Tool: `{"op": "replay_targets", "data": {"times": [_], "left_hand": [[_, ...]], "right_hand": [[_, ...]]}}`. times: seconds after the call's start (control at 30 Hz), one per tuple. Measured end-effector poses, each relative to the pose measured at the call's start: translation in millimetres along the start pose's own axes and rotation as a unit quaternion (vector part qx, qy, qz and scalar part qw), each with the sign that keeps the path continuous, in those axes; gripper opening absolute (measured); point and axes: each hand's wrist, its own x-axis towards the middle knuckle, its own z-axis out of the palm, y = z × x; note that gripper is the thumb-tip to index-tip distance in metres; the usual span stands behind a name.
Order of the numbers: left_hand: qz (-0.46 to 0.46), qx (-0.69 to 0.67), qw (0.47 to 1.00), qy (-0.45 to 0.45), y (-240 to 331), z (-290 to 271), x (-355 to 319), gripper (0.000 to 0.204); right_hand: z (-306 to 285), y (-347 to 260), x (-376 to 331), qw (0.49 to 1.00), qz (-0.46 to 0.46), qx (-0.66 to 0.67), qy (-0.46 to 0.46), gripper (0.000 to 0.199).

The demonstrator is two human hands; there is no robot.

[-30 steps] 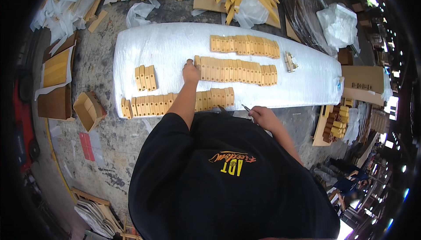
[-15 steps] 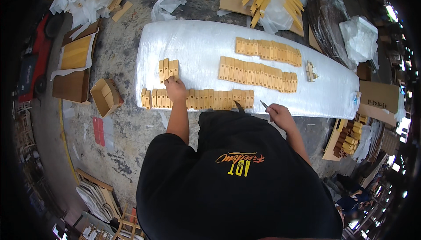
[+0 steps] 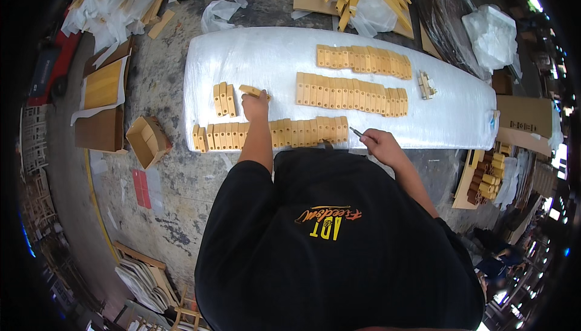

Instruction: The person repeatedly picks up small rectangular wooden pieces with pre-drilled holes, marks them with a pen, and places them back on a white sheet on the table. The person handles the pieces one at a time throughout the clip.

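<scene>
**Left hand lifting one wooden block off the wrapped bench**

I am watching the left hand point(image 3: 255, 106) reaching out over the white-wrapped bench point(image 3: 272, 58). Its fingers are pinching a small tan wooden block point(image 3: 251, 91), holding it tilted just above the wrap, right beside the short group of three blocks point(image 3: 223, 99). The near row of blocks point(image 3: 272, 133) is lying under the forearm; two longer rows point(image 3: 352, 93) are sitting further right.

The right hand point(image 3: 380, 147) is resting at the bench's near edge, fingers closed around a thin dark tool point(image 3: 357, 132) whose tip is pointing left. I cannot tell what kind of tool it is.

My judgement for handling well: keeping the pinch on the block's long sides so it is not twisting, lowering it square and flush against the group of three, and keeping the forearm lifted so it is not nudging the near row. The tool tip is best kept clear of the wrap.

Off the bench, an open cardboard box point(image 3: 148, 141) is sitting on the floor to the left.
</scene>
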Motion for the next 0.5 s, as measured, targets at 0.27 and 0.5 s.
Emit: {"op": "replay_targets", "data": {"times": [0.27, 0.5], "left_hand": [[0.1, -0.266, 0.898, -0.336, 41.4, -5.1, -43.1, 0.043], [0.256, -0.301, 0.782, -0.482, 97.2, -57.8, -158.3, 0.058]], "right_hand": [[-7.8, -13.9, -8.5, 0.994, 0.02, 0.105, 0.004, 0.025], [-26.5, -67.2, -9.8, 0.984, -0.091, 0.15, 0.024, 0.026]]}}
